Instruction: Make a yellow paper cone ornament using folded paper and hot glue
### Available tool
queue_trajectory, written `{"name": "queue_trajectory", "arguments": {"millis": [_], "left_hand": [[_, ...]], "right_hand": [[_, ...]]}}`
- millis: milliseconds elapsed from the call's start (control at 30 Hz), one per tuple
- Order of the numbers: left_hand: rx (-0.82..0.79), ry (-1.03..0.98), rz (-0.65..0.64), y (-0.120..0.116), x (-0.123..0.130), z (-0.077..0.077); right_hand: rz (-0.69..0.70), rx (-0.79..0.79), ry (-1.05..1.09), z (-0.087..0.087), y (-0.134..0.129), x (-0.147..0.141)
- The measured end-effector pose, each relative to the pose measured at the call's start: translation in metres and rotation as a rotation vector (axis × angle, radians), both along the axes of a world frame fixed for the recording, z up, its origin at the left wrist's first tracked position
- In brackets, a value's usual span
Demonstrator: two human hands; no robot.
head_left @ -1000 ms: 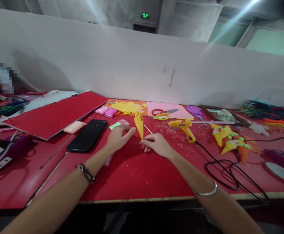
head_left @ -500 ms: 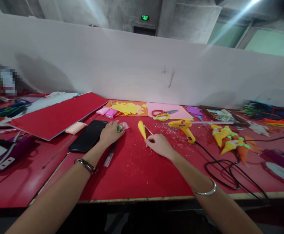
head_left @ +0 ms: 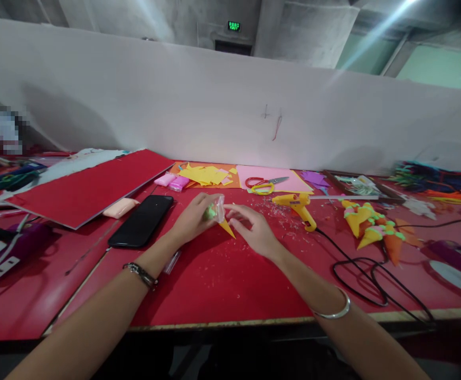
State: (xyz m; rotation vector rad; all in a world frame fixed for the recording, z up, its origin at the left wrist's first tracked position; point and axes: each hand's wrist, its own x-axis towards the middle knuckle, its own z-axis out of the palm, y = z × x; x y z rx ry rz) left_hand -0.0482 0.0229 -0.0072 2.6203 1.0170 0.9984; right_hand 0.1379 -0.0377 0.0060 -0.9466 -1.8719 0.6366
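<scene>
Near the middle of the red table, my left hand (head_left: pixel 196 217) is closed on a small clear bag of green clay (head_left: pixel 211 211). A yellow cone (head_left: pixel 227 229) lies just below the bag, its tip pointing down and right, its upper part hidden by the bag. Close to its right side is my right hand (head_left: pixel 253 229), thumb and fingers apart, with nothing visible in it. A black phone (head_left: pixel 142 221) lies left of my left hand, and a clear-ended pen (head_left: pixel 171 262) is partly under that wrist.
A yellow glue gun (head_left: pixel 302 210) lies right of my right hand, its black cable looping rightward. Behind are scissors (head_left: pixel 262 184) on pink paper and yellow paper scraps (head_left: pixel 204 174). Decorated cones (head_left: pixel 368 224) lie at the right; a red board (head_left: pixel 91 187) is at the left.
My left hand has picked up the bag of green clay and moved right to the cone. My right hand has let go of the cone and opened. The cone's tip now points more to the right.
</scene>
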Motion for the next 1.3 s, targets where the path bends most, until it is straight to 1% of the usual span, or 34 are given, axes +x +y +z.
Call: {"name": "queue_trajectory", "arguments": {"millis": [67, 233, 367, 467, 600, 800, 933, 1067, 1167, 1233, 1300], "left_hand": [[-0.003, 0.023, -0.012, -0.004, 0.002, 0.001], [0.049, 0.064, 0.005, -0.007, 0.004, 0.001], [0.058, 0.102, 0.044, -0.009, 0.006, 0.002], [0.06, 0.122, 0.078, -0.012, 0.008, 0.003], [0.071, 0.09, 0.068, -0.015, 0.007, 0.004], [0.076, 0.086, 0.072, -0.016, 0.008, 0.005], [0.085, 0.127, 0.041, -0.016, 0.01, 0.003], [0.027, 0.116, -0.014, -0.018, 0.011, 0.002], [-0.053, 0.046, -0.115, -0.023, 0.012, 0.005], [-0.143, -0.055, -0.171, -0.026, 0.014, 0.008], [-0.264, -0.223, -0.192, -0.027, 0.017, 0.01]], "right_hand": [[0.045, -0.005, 0.01, 0.001, -0.001, -0.002], [0.005, -0.018, 0.018, 0.0, -0.002, -0.002], [-0.003, 0.044, 0.005, 0.001, -0.003, -0.001], [-0.04, 0.061, -0.012, 0.001, -0.002, -0.002], [-0.107, 0.007, 0.026, -0.001, -0.002, -0.002], [-0.045, 0.069, -0.019, 0.0, -0.001, -0.001], [-0.041, 0.053, -0.061, -0.001, 0.001, 0.0], [0.03, -0.039, -0.033, -0.005, 0.003, 0.0], [0.099, -0.176, 0.051, -0.009, 0.005, -0.001], [0.121, -0.255, 0.147, -0.01, 0.006, -0.001], [0.119, -0.289, 0.248, -0.01, 0.006, -0.001]]}}
